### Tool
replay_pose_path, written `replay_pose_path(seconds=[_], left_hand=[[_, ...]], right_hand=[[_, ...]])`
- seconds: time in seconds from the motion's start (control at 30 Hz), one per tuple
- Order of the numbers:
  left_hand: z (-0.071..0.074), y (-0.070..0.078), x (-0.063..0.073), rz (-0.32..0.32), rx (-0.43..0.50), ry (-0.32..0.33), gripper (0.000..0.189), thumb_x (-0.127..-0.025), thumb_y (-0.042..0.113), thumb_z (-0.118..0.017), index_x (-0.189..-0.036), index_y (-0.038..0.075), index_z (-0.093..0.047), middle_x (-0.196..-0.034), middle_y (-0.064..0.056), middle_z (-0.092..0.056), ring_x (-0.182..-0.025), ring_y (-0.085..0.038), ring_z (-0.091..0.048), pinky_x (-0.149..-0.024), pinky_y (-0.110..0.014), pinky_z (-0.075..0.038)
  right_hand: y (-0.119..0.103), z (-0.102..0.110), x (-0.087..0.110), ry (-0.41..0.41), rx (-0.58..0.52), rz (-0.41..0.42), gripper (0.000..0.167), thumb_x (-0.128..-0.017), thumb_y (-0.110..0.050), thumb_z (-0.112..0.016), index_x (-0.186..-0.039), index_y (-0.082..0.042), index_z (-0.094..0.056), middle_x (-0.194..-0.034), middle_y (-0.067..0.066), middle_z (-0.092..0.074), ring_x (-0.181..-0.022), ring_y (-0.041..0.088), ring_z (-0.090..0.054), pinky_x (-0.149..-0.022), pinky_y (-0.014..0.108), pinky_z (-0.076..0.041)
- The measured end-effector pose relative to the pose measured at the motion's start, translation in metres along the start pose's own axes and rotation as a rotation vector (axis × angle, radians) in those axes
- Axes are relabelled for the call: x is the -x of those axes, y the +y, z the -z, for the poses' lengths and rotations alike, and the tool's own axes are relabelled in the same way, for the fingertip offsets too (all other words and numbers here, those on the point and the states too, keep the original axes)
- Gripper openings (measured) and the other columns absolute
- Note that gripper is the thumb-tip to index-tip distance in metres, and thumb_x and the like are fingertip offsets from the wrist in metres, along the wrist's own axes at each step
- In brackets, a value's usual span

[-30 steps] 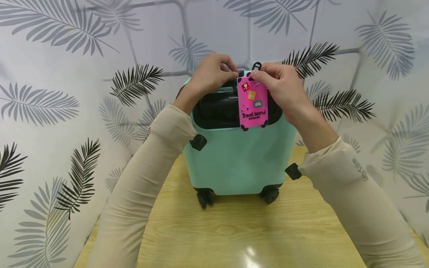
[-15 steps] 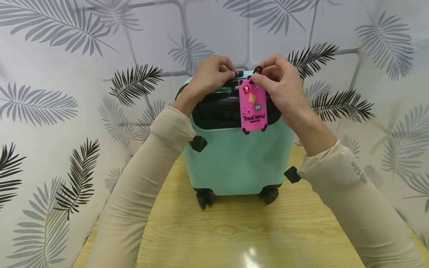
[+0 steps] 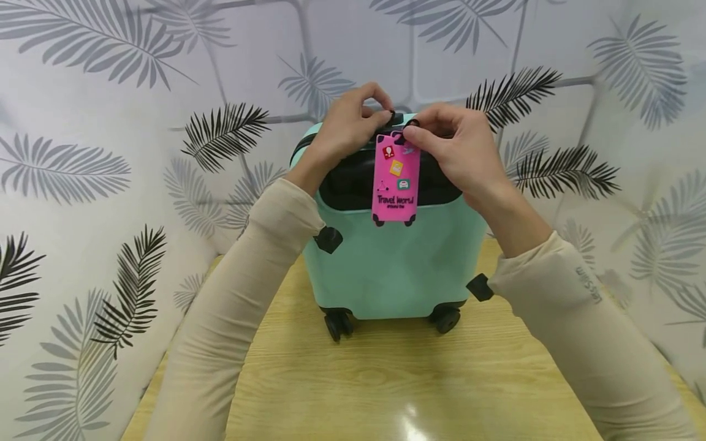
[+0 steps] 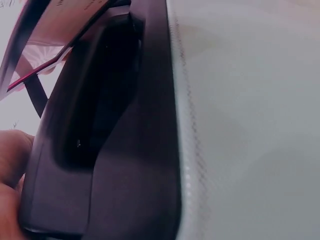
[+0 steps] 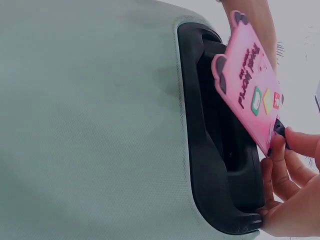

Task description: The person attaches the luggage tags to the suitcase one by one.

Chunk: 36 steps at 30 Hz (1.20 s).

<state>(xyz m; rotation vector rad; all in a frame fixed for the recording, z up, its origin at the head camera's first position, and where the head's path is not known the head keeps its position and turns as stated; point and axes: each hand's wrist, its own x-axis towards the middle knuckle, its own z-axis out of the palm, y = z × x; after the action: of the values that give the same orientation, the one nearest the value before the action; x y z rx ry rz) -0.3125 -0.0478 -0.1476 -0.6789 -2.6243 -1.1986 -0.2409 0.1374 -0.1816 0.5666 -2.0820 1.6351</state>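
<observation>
Pink tag [image 3: 396,177]: where is it?

In front of the case's [image 3: 391,269] black handle [image 5: 247,182], hanging from its strap [image 5: 278,126]. The right hand [image 3: 466,141] pinches that strap; the left hand [image 3: 353,122] pinches a dark piece [image 3: 392,116] beside the handle, but I can't tell if it's the strap's end.

What could go wrong?

I'd guess the strap slips free if a pinch loosens, or twists if pulled unevenly.

Which way does the tag point?

Strap end up, printed face towards the wearer, long axis nearly vertical.

Bright head view, glare on tabletop [image 3: 353,386], blurry left wrist view
</observation>
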Motion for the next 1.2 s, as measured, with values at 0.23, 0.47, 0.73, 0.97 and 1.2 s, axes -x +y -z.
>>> replay_pose_path(seconds=[0.23,0.47,0.73,0.97,1.2], left_hand=[[0.0,0.002,-0.003,0.017,-0.055,0.02,0.021,-0.103,0.021,-0.065,-0.117,0.008,-0.075,-0.115,-0.007,-0.074,-0.106,-0.014,-0.065,-0.089,-0.025,-0.05],[0.0,0.001,0.0,-0.006,-0.034,0.047,0.016,-0.106,0.023,-0.06,-0.117,0.016,-0.069,-0.109,-0.006,-0.075,-0.096,-0.016,-0.065,-0.081,-0.026,-0.048],[-0.003,-0.002,0.006,-0.035,0.097,0.09,0.017,-0.109,0.025,-0.054,-0.125,0.019,-0.059,-0.101,-0.007,-0.076,-0.087,-0.015,-0.071,-0.075,-0.029,-0.049],[-0.002,-0.003,0.005,-0.02,0.087,0.09,0.022,-0.102,0.013,-0.067,-0.122,0.009,-0.072,-0.107,-0.005,-0.079,-0.101,-0.011,-0.071,-0.083,-0.024,-0.05],[-0.002,-0.006,0.007,-0.083,0.07,0.121,0.015,-0.101,0.01,-0.066,-0.111,0.008,-0.077,-0.105,-0.003,-0.079,-0.102,-0.01,-0.07,-0.085,-0.024,-0.049]], right_hand=[[-0.001,-0.001,0.0,-0.013,0.015,0.015,0.016,-0.099,-0.01,-0.071,-0.107,0.002,-0.075,-0.088,0.0,-0.068,-0.086,0.017,-0.06,-0.08,0.025,-0.051],[-0.004,-0.004,0.0,-0.006,0.093,0.003,0.017,-0.096,-0.015,-0.076,-0.108,-0.003,-0.077,-0.09,-0.001,-0.071,-0.088,0.016,-0.064,-0.079,0.024,-0.05],[-0.001,-0.009,0.001,0.018,0.222,0.088,0.015,-0.096,-0.012,-0.076,-0.107,-0.003,-0.077,-0.088,0.005,-0.07,-0.079,0.018,-0.058,-0.068,0.025,-0.044],[-0.001,-0.013,0.002,0.028,0.214,0.094,0.014,-0.096,-0.013,-0.076,-0.107,-0.005,-0.078,-0.087,0.004,-0.069,-0.078,0.017,-0.056,-0.067,0.024,-0.044],[0.001,-0.016,0.002,0.031,0.192,0.149,0.013,-0.094,-0.012,-0.078,-0.106,-0.007,-0.081,-0.088,0.003,-0.072,-0.076,0.017,-0.055,-0.067,0.023,-0.045]])
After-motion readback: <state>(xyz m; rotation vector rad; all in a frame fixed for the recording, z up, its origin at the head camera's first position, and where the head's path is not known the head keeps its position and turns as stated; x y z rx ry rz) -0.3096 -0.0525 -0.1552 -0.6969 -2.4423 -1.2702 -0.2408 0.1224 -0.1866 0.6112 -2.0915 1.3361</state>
